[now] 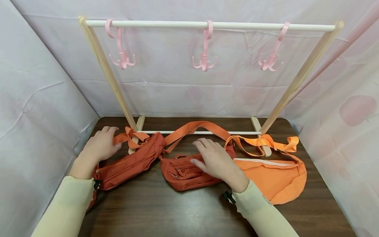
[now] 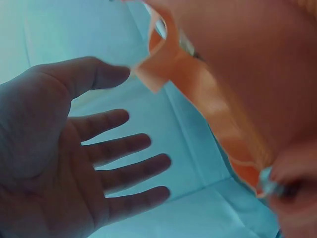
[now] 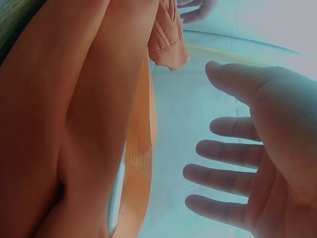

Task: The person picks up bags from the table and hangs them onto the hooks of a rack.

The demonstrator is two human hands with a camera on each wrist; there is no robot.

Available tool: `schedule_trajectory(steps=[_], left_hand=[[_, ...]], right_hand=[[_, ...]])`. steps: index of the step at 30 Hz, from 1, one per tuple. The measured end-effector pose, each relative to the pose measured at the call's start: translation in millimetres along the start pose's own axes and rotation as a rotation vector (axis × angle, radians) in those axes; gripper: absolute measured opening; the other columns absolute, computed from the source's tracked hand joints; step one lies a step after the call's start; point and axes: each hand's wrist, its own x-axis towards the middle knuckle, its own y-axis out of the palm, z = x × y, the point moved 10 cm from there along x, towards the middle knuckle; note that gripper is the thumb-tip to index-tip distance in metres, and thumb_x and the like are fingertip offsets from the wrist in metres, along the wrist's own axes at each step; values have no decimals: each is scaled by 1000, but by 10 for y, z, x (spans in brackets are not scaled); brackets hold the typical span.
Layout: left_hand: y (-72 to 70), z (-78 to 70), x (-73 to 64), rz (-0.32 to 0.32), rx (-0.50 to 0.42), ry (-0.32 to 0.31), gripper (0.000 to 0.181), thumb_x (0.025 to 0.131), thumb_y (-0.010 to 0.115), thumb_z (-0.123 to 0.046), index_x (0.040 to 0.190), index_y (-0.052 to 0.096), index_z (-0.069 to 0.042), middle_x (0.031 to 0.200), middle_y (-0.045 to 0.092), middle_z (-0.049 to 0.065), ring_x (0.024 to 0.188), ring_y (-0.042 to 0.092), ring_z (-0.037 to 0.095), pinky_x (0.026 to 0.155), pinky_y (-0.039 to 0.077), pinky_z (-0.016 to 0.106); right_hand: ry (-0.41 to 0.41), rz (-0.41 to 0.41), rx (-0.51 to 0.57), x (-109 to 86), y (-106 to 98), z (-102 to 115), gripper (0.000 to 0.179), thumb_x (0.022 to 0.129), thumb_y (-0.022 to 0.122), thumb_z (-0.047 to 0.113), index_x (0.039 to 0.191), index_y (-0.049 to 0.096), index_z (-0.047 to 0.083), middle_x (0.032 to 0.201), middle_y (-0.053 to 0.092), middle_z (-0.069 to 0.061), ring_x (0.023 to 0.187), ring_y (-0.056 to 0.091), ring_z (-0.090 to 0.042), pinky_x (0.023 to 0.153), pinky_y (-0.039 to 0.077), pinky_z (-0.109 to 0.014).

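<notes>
Three waist bags lie side by side on the table. At the left is a narrow rust-red waist bag [image 1: 130,166], its orange strap [image 1: 129,136] bunched behind it. My left hand [image 1: 102,146] is over that bag's left end, and the left wrist view shows its fingers spread with nothing between them. The middle rust-red waist bag [image 1: 189,172] has a zipped front pocket and a strap looping up behind. My right hand [image 1: 217,161] hovers over its right side, fingers extended and holding nothing in the right wrist view. A bright orange waist bag [image 1: 275,177] lies at the right, partly behind my right forearm.
A wooden rack with a white top bar [image 1: 165,24] stands at the back of the table [image 1: 165,214]. Pink hooks hang from it at left [image 1: 122,61], middle [image 1: 204,61] and right [image 1: 270,61]. A black buckle [image 1: 228,197] lies by my right sleeve. Pale cloth surrounds the table.
</notes>
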Motion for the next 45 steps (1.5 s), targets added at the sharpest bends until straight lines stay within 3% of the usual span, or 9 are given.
schedule_trajectory(steps=[7, 15, 25, 32, 40, 45], left_hand=[[67, 138, 168, 154, -16, -18, 74, 101, 72, -25, 154, 38, 13, 148, 37, 45, 126, 47, 64, 97, 44, 73], [149, 193, 359, 239, -5, 7, 74, 98, 75, -20, 149, 39, 19, 143, 41, 48, 128, 48, 62, 103, 43, 70], [446, 384, 539, 346, -37, -20, 80, 93, 81, -19, 145, 39, 24, 138, 49, 47, 128, 50, 61, 104, 44, 68], [584, 456, 607, 350, -10, -19, 75, 88, 85, -17, 135, 45, 25, 117, 61, 38, 106, 62, 49, 92, 51, 60], [657, 467, 619, 369, -42, -31, 48, 91, 81, -10, 118, 52, 17, 99, 63, 24, 89, 61, 36, 82, 50, 52], [682, 481, 634, 361, -37, -17, 57, 93, 79, -9, 131, 50, 22, 106, 65, 27, 93, 62, 37, 84, 51, 52]], right_hand=[[-5, -6, -2, -1, -1, 8, 59, 99, 75, 47, 143, 60, 10, 139, 61, -10, 129, 60, -32, 104, 51, -52], [-12, -19, -5, -8, -18, 35, 58, 100, 75, 45, 142, 61, 9, 138, 62, -11, 127, 60, -32, 102, 52, -52], [-9, 1, -7, -2, 1, 52, 59, 100, 74, 46, 144, 60, 10, 140, 61, -10, 128, 60, -31, 103, 52, -51], [-7, -1, -3, -10, 15, 48, 60, 99, 75, 47, 144, 60, 10, 141, 60, -10, 128, 60, -31, 103, 52, -51], [-21, -10, -2, 5, 16, 84, 59, 99, 75, 46, 144, 59, 10, 140, 60, -10, 127, 60, -32, 103, 52, -52], [-27, 4, 16, 32, 29, 117, 61, 100, 74, 46, 146, 58, 9, 141, 59, -11, 128, 60, -32, 104, 51, -52]])
